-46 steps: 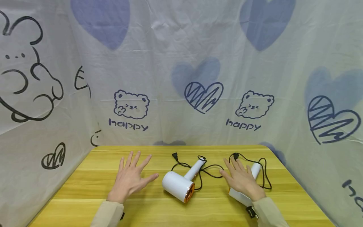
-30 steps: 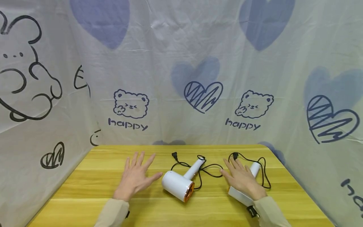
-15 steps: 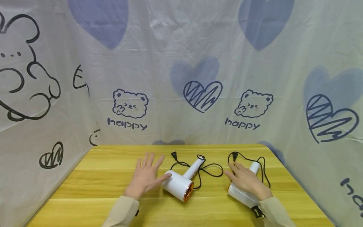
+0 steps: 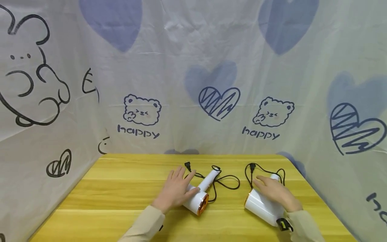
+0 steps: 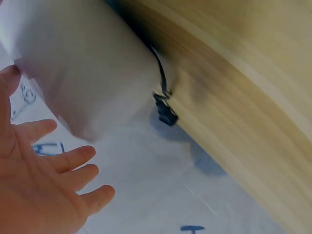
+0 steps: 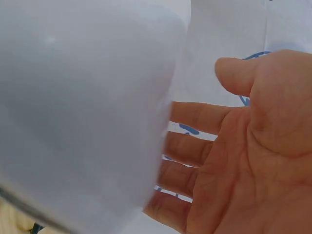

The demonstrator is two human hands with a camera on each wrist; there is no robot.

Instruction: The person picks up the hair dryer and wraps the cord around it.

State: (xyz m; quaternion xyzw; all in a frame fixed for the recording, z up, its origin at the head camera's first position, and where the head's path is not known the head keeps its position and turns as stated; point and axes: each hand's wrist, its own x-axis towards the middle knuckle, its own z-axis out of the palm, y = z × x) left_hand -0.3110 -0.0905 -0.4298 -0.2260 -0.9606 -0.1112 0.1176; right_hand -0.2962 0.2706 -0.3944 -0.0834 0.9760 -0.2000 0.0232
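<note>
Two white hair dryers with copper-coloured rims lie on the wooden table. Over the barrel of the left hair dryer (image 4: 193, 203) reaches my left hand (image 4: 174, 192), fingers spread and thumb across the barrel. In the left wrist view, this hand (image 5: 46, 183) has extended fingers beside the white barrel (image 5: 87, 68). My right hand (image 4: 277, 192) is at the far side of the right hair dryer (image 4: 263, 207), hiding much of its handle. The right wrist view shows the fingers of the hand (image 6: 258, 141) going behind the white barrel (image 6: 87, 107), with the thumb held away from it.
Black cords (image 4: 232, 182) loop around both handles, and two plugs (image 4: 187, 166) lie toward the back of the table (image 4: 121, 191). A pale cloth (image 4: 178, 101) printed with hearts and bears hangs behind and on both sides.
My left hand has moved right, from the table beside the left hair dryer to over its barrel. My right hand has shifted right and lower, uncovering more of the right hair dryer's barrel.
</note>
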